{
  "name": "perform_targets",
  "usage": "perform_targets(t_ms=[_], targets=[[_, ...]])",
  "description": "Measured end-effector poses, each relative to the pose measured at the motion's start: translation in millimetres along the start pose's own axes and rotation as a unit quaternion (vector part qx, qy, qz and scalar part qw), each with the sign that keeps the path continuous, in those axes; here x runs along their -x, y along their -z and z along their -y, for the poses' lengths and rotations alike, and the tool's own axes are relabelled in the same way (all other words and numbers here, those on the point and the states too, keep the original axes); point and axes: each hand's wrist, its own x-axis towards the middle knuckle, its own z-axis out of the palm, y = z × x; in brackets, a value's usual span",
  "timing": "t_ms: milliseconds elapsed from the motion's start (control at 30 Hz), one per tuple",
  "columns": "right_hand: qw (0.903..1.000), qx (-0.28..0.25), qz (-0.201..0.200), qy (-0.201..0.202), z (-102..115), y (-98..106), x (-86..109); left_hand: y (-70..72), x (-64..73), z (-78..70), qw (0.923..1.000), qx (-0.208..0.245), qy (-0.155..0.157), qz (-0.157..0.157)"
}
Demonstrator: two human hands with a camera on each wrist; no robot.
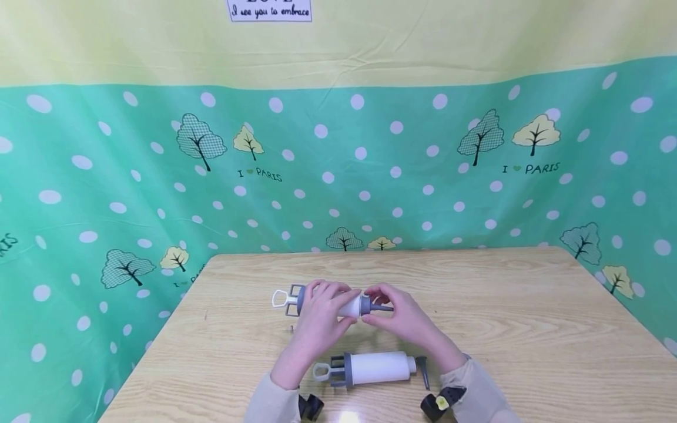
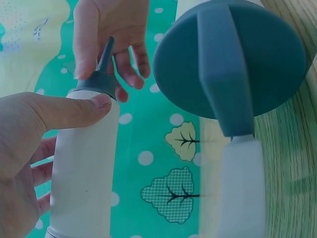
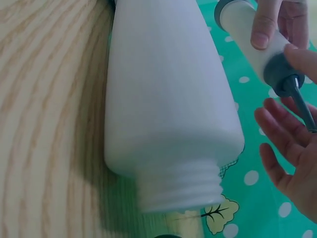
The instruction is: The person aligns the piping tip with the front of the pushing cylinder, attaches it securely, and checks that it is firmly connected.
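Above the table a white syringe-like tube [image 1: 349, 308] is held sideways, its grey framed end and white loop handle [image 1: 280, 298] pointing left. My left hand [image 1: 324, 314] grips the tube's body, thumb near the front end. At the right end sits a grey nozzle cap [image 2: 96, 83] with a thin spout. My right hand [image 1: 400, 318] pinches this cap; its thumb lies against the cap while the other fingers spread around the spout. Nearer me, a second such tube [image 1: 379, 368] lies on the table, its threaded neck [image 3: 179, 191] uncapped.
A loose grey nozzle [image 1: 423, 373] lies by the second tube's neck. One small dark piece [image 1: 291, 329] is on the wooden table [image 1: 529, 329]. Behind hangs a green dotted cloth [image 1: 365, 194]. Black devices [image 1: 436, 405] are strapped at both wrists.
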Motion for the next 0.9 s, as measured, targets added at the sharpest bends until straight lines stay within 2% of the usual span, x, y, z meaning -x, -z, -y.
perform_targets(t_ms=[167, 267, 600, 800, 900], targets=[[0.9994, 0.002, -0.009, 0.034, 2.0, 0.9, 0.3, -0.4, 0.1, 0.8, 1.0, -0.003, 0.001, 0.001], [0.9996, 0.003, -0.006, 0.028, 2.9, 0.8, 0.6, -0.5, 0.3, 0.9, 1.0, 0.001, 0.001, -0.001], [0.9994, 0.013, 0.013, -0.03, 4.5, 2.3, 1.1, 0.2, -0.4, -2.5, 1.0, 0.0, -0.007, -0.001], [0.9995, 0.013, 0.016, -0.023, 1.8, 2.5, 0.9, -0.3, -0.3, -2.6, 1.0, 0.0, -0.003, 0.0], [0.9998, 0.017, 0.009, -0.003, 1.4, 2.5, 0.9, -0.2, -0.5, -1.5, 1.0, -0.002, -0.001, -0.002]])
